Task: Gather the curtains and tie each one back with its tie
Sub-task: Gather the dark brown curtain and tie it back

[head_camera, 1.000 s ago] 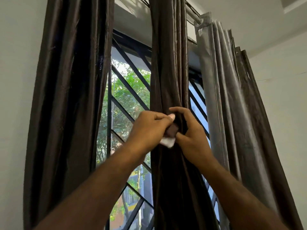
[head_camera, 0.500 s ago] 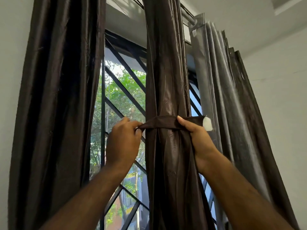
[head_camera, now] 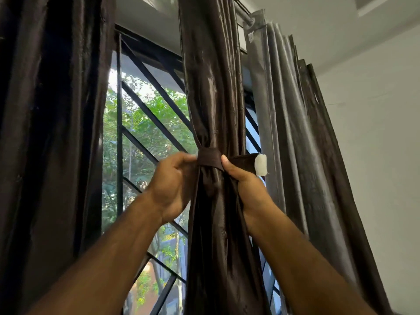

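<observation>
A dark brown shiny curtain (head_camera: 213, 92) hangs in the middle, bunched into a narrow column. A brown fabric tie (head_camera: 209, 159) wraps across its front at hand height. My left hand (head_camera: 172, 183) grips the tie's left end against the curtain's left edge. My right hand (head_camera: 244, 180) holds the tie's right end, thumb pressed on the band. That end sticks out to the right and carries a white fastener patch (head_camera: 260, 164). A second dark curtain (head_camera: 52, 133) hangs loose on the left, and a grey-backed one (head_camera: 302, 137) on the right.
Behind the curtains is a window with a black diagonal metal grille (head_camera: 145, 114) and green trees outside. A curtain rod (head_camera: 243, 10) runs along the top. A white wall (head_camera: 375, 133) stands on the right.
The hands went from pinching the tie together at the curtain's front to pulling its ends apart. Since half a second ago the tie is drawn tighter and the curtain is cinched narrower.
</observation>
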`<state>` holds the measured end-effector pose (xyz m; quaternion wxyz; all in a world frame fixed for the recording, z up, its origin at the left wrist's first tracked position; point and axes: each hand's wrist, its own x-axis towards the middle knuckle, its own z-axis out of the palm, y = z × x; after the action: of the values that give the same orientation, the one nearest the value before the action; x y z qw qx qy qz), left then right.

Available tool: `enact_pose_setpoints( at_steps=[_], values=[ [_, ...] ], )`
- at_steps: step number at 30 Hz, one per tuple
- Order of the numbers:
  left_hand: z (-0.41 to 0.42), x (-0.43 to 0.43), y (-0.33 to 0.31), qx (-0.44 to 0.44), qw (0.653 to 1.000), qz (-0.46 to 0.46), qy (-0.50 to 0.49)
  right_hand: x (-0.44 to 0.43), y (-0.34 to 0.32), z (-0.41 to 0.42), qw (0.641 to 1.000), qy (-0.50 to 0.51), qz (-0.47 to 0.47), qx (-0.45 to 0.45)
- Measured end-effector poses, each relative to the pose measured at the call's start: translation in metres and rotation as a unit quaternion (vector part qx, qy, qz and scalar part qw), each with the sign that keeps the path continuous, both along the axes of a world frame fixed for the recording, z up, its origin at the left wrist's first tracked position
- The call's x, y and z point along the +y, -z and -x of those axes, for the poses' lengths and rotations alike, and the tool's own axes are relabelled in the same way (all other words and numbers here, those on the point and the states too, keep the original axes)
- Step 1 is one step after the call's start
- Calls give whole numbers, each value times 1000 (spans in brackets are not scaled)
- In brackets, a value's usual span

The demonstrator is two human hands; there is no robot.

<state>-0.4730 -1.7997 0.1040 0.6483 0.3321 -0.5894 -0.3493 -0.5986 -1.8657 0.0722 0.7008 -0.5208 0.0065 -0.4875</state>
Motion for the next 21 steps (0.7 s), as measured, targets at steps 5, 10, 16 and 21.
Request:
enact_pose_setpoints(
  at_steps=[5, 10, 16, 21],
  values=[
    [12, -7, 7, -246, 897, 136, -342, -3, 8, -12, 988, 140, 64, -34],
    [31, 9, -23, -663, 533, 249, -463, -8, 12, -24, 908, 349, 231, 30],
    [18, 11, -58, -761, 522, 123, -366, 0, 15, -24, 874, 375, 304, 49],
    [11, -2, -51, -717, 563, 192, -365, -4, 23, -23, 905, 330, 267, 3]
  ],
)
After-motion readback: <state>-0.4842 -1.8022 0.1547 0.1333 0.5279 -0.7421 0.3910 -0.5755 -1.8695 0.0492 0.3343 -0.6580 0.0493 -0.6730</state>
